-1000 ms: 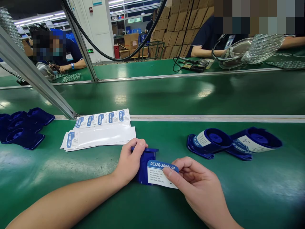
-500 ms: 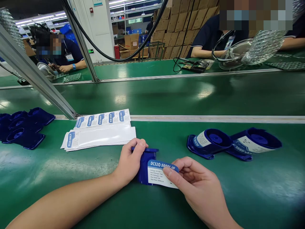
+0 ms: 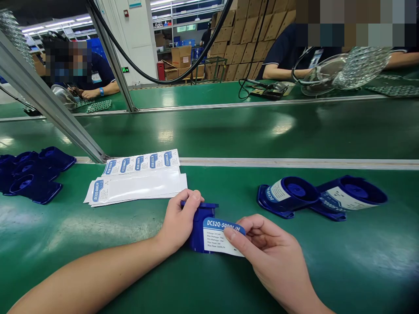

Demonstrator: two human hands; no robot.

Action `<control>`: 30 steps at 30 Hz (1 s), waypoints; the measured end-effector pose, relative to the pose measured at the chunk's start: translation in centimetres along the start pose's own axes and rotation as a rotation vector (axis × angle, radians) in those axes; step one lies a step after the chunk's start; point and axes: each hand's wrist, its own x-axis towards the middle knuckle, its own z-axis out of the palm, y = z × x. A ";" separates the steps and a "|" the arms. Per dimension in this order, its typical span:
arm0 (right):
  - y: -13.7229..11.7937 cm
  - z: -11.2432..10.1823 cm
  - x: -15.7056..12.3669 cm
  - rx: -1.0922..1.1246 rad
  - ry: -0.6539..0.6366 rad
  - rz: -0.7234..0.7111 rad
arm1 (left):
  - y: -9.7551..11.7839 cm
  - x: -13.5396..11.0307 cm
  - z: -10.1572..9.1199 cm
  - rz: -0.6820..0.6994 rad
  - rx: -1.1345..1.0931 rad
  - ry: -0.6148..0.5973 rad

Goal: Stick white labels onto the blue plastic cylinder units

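Just below the middle of the view, my left hand [image 3: 178, 222] grips a dark blue plastic housing [image 3: 198, 233] by its left side. Between the thumb and fingers of my right hand [image 3: 278, 257] is the right part of a white and blue label [image 3: 218, 239], printed DC52Q-5000L/H. The label's left end lies against the housing's side; its right part stands out past the housing. My thumb covers some of its print. Beyond my left hand lie label sheets [image 3: 140, 185], the front one mostly bare backing with one label at its left end.
To the right, two blue housings with labels on them [image 3: 296, 192] rest on the green table [image 3: 229, 288]. Several unlabelled housings [image 3: 36, 187] sit at far left. A metal post [image 3: 62, 104] slants down behind the sheets. Co-workers [image 3: 284, 52] sit across the bench.
Both hands, the housing and the label keep almost the same position. Across the bench, the co-workers have shifted slightly.
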 end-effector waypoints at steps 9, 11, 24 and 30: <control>0.2 0.0 0.1 0.010 -0.001 -0.001 | 0.0 0.2 0.1 -0.001 -0.005 0.003; 0.1 0.0 0.0 0.001 -0.004 0.007 | 0.0 0.2 0.1 -0.003 -0.006 -0.001; 0.0 0.0 0.0 -0.017 -0.021 0.012 | -0.3 0.2 0.1 0.015 -0.001 -0.007; 0.1 -0.2 0.4 -0.074 -0.030 -0.042 | -0.5 0.1 -0.1 0.049 -0.014 -0.016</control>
